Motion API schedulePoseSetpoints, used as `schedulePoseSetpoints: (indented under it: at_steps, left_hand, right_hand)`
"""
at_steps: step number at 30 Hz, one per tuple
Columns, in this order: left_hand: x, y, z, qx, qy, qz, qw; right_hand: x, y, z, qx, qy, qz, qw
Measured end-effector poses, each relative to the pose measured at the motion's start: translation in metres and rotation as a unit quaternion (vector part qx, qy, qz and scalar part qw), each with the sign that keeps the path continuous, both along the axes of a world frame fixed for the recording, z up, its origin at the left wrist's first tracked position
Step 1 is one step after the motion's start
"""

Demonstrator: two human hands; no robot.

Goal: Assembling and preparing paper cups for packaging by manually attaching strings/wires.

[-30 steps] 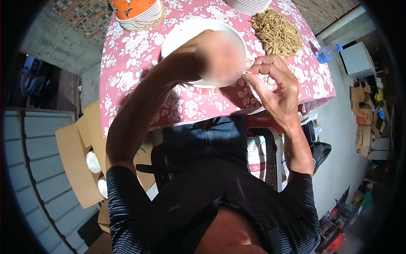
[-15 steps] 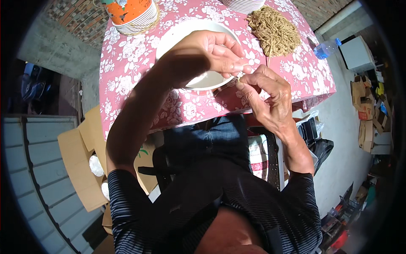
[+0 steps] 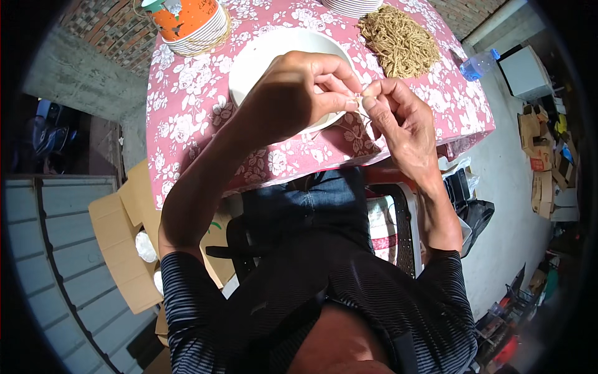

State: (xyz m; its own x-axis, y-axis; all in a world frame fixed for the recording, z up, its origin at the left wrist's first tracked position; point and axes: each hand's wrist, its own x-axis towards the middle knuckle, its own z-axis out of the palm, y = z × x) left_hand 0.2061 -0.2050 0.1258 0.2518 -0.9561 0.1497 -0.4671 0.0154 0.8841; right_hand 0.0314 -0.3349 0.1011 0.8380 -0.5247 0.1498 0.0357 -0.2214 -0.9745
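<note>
My left hand [image 3: 319, 80] and my right hand [image 3: 406, 121] meet over the near right rim of a white bowl [image 3: 252, 56] on the table. Thumb and forefinger of each are pinched together, almost touching one another. Between the fingertips is a thin pale string [image 3: 366, 116], small and partly hidden by the fingers. Just beyond my right hand lies a heap of tan twisted cords [image 3: 400, 43]. My left hand and forearm cover part of the bowl and are in shadow.
A pink flowered cloth [image 3: 187, 124] covers the table. At the far left stands a stack of orange printed paper buckets [image 3: 193, 25] with cord on it; another white-rimmed stack [image 3: 352, 5] is at the far edge. A plastic bottle [image 3: 478, 66] is at the right. Cardboard boxes [image 3: 118, 243] lie lower left.
Both hands have shifted slightly; the right has moved a little away from me and to the right. The fingertips remain pinched close together.
</note>
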Motion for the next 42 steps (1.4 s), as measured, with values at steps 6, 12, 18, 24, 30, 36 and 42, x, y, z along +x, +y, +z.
schedulePoseSetpoints:
  at_steps: [6,12,18,24,30,36,42]
  left_hand:
    - [0.006,-0.001,-0.004,-0.006,0.083,-0.033,0.996]
    - [0.007,0.000,0.000,0.015,0.020,-0.033,0.999]
    - [0.004,0.000,-0.011,-0.018,0.096,0.040,0.994]
    - [-0.004,0.004,-0.006,-0.046,-0.018,0.055,0.997]
    - [-0.001,0.003,-0.013,-0.120,-0.259,0.030,0.958]
    - [0.006,0.002,-0.001,0.066,0.068,0.007,0.995]
    - [0.006,0.000,0.006,0.095,0.095,0.014,0.991]
  right_hand:
    - [0.003,0.000,-0.004,-0.004,0.016,0.023,1.000]
    - [0.007,-0.002,-0.016,0.002,-0.017,-0.011,1.000]
    - [0.010,0.008,-0.019,-0.033,-0.034,-0.026,0.999]
    - [0.010,0.008,-0.019,-0.122,-0.069,-0.033,0.990]
    - [0.009,0.004,-0.015,-0.153,-0.082,-0.022,0.985]
    - [0.010,0.006,-0.014,-0.147,-0.093,-0.052,0.983]
    - [0.007,0.004,-0.012,-0.267,-0.136,-0.062,0.952]
